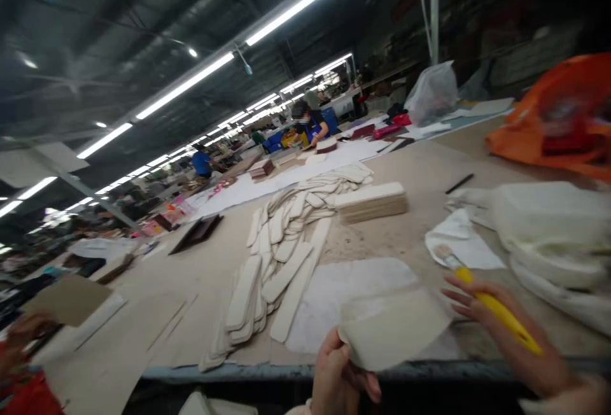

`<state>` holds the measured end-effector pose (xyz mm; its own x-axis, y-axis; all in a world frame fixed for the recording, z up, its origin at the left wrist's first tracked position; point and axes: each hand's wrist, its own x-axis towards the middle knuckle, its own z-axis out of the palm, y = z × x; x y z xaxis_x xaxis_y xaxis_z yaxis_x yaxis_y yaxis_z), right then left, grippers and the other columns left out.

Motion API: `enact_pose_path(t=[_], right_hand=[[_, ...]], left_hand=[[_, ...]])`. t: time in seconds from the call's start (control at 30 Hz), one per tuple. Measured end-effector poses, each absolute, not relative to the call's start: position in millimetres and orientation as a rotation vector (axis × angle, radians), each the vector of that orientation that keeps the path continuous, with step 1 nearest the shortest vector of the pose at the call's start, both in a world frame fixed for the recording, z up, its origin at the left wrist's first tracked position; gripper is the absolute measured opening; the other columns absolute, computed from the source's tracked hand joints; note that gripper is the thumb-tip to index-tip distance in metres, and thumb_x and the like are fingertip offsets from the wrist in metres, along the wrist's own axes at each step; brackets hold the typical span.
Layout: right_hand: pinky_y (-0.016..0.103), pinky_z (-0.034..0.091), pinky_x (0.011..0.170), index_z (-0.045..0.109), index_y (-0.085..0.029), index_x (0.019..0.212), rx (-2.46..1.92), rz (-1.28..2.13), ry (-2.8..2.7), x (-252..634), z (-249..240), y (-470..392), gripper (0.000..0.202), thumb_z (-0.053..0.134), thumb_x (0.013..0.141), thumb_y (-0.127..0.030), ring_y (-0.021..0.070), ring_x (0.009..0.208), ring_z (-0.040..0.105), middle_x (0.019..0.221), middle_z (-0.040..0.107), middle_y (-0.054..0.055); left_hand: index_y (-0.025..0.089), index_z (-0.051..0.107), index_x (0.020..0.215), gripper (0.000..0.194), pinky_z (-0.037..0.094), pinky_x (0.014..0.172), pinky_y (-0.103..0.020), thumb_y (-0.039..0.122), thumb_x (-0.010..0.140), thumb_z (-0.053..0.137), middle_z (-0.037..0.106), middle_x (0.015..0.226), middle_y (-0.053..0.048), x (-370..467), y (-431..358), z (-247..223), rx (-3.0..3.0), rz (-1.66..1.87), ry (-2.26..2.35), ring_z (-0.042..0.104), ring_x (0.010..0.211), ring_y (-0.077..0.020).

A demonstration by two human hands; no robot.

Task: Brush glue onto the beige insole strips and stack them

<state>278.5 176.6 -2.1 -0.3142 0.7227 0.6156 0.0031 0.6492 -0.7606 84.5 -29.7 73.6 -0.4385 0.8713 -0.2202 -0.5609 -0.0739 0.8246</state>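
Note:
My left hand (337, 373) pinches the near left corner of a thin cream sheet (394, 323), thumb on top. The sheet tilts over the table's front edge, above a pale paper (356, 281). On the right, my right hand (508, 329) holds a paintbrush (496, 313) by its yellow handle, with some fingers stretched out beneath it. The brush's pale bristles point away from me, over a white cloth (461, 240). Left of the sheet lies a heap of long cream strips with rounded ends (286, 237). Behind it stands a neat stack of similar pieces (372, 202).
A white plastic tub (548, 218) stands at the right, near an orange bag (558, 116). A dark stick (459, 183) lies behind the cloth. At the far left, another person's hand (23, 338) holds a tan board (67, 299). Other people work farther down the tables.

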Motion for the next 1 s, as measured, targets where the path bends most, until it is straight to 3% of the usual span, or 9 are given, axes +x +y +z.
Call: enact_pose_path(t=[0.07, 0.2, 0.33, 0.63, 0.77, 0.87, 1.0], right_hand=[[0.039, 0.061, 0.069, 0.051, -0.029, 0.107, -0.698, 1.028, -1.777, 281, 19, 157, 0.017, 0.050, 0.091, -0.036, 0.0274, 0.100, 0.067, 0.118, 0.067, 0.009], [0.037, 0.059, 0.071, 0.045, -0.027, 0.098, -0.803, 1.219, -1.781, 283, 35, 149, 0.022, 0.059, 0.086, -0.039, 0.0240, 0.090, 0.069, 0.113, 0.069, 0.007], [0.039, 0.053, 0.086, 0.044, -0.026, 0.096, -0.868, 1.063, -1.835, 289, 34, 154, 0.025, 0.063, 0.084, -0.037, 0.0226, 0.098, 0.067, 0.113, 0.069, 0.007], [0.035, 0.056, 0.076, 0.046, -0.027, 0.095, -0.921, 0.737, -1.925, 273, 23, 167, 0.021, 0.061, 0.085, -0.037, 0.0229, 0.092, 0.070, 0.108, 0.071, 0.006], [0.035, 0.056, 0.076, 0.048, -0.027, 0.095, -0.949, 0.708, -1.935, 262, 22, 174, 0.021, 0.061, 0.085, -0.039, 0.0238, 0.093, 0.069, 0.109, 0.071, 0.006], [0.035, 0.055, 0.076, 0.049, -0.027, 0.096, -1.001, 0.714, -1.920, 255, 23, 181, 0.022, 0.061, 0.086, -0.041, 0.0237, 0.091, 0.070, 0.110, 0.070, 0.006], [0.037, 0.054, 0.074, 0.051, -0.026, 0.099, -1.058, 0.634, -1.947, 248, 18, 192, 0.023, 0.060, 0.086, -0.043, 0.0247, 0.084, 0.070, 0.109, 0.070, 0.007]], left_hand=[[0.016, 0.063, 0.081, 0.022, 0.040, 0.034, -0.017, 0.037, 0.076, 0.066, 0.061, 0.049, -0.002, 99, -34, 68, 0.366, 1.719, 1.103, 0.055, 0.036, -0.0119], [0.016, 0.062, 0.083, 0.019, 0.045, 0.041, -0.018, 0.032, 0.075, 0.069, 0.060, 0.054, 0.000, 104, -39, 61, 0.278, 1.640, 1.193, 0.056, 0.043, -0.0102], [0.017, 0.060, 0.096, 0.033, 0.048, 0.047, -0.016, 0.032, 0.071, 0.075, 0.065, 0.068, 0.000, 97, -43, 56, 0.244, 1.502, 1.375, 0.061, 0.053, -0.0102], [0.013, 0.064, 0.100, 0.039, 0.055, 0.061, -0.027, 0.033, 0.067, 0.071, 0.068, 0.084, -0.005, 65, -24, 59, 0.285, 1.521, 1.506, 0.064, 0.072, -0.0157], [0.014, 0.068, 0.093, 0.038, 0.050, 0.056, -0.024, 0.042, 0.067, 0.071, 0.069, 0.078, -0.004, 46, -11, 53, 0.518, 1.399, 1.786, 0.062, 0.064, -0.0132], [0.013, 0.070, 0.082, 0.035, 0.048, 0.052, -0.023, 0.041, 0.062, 0.074, 0.066, 0.064, -0.001, 29, 2, 46, 0.613, 1.304, 1.916, 0.057, 0.053, -0.0109], [0.015, 0.066, 0.083, 0.033, 0.043, 0.047, -0.020, 0.037, 0.061, 0.074, 0.061, 0.058, 0.003, 9, 18, 38, 0.687, 1.266, 2.003, 0.053, 0.050, -0.0092]])
